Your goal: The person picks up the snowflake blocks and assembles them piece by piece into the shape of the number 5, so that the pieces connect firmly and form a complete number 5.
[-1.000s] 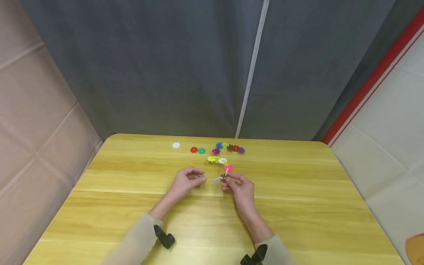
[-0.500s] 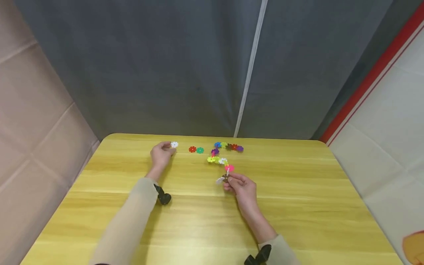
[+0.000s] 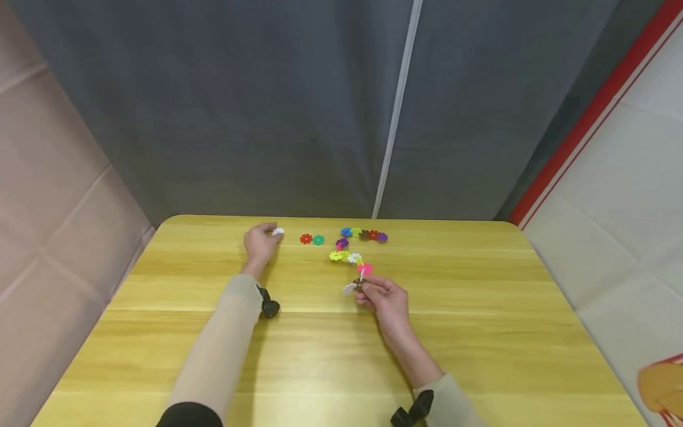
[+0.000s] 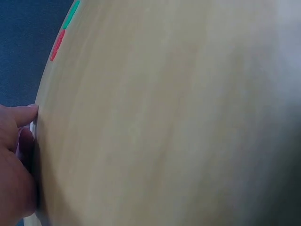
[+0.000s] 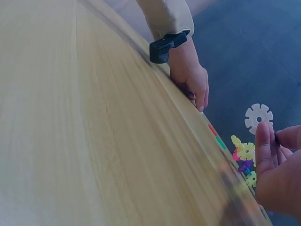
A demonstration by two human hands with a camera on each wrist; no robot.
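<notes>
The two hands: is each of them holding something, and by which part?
The right hand pinches the near end of the chain of colourful plastic snowflake discs, at a brown disc. The left hand touches a loose white snowflake disc; whether it grips it cannot be told.

Yellow wooden table [image 3: 480, 332], grey curtain [image 3: 267, 107], beige wall [image 3: 48, 196]

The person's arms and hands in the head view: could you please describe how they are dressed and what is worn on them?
Both hands are bare. The left hand and right hand come out of long beige sleeves. A small black device sits at the left wrist, and another black device at the right wrist. A dark band shows at the left sleeve's upper end.
</notes>
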